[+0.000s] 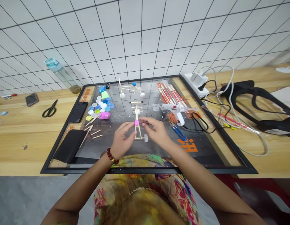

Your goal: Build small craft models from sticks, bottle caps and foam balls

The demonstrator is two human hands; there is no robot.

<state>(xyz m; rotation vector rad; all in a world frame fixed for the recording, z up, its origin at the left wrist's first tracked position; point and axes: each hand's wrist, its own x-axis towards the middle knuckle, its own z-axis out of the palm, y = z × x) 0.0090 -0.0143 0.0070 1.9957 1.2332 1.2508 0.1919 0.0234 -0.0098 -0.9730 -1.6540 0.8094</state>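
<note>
Patterned garment point(145, 204), one: nearest the camera, below the grips. Left grip point(124, 139), one: fingertips at the pink ball point(136, 122), thumb beside the stick frame point(136, 116); whether it pinches, cannot tell. Right grip point(156, 129), one: thumb and forefinger spread, just right of the ball. Stick frame, wheeled: between the grips, ball upon it. Glue gun point(174, 108), white: right of and beyond the right grip. Small tubs point(103, 106), assorted: left of and beyond the left grip. Handling note: best to brace the thin sticks one side, press lightly from the other; heavy pressure could twist joints or flatten the ball.
</note>
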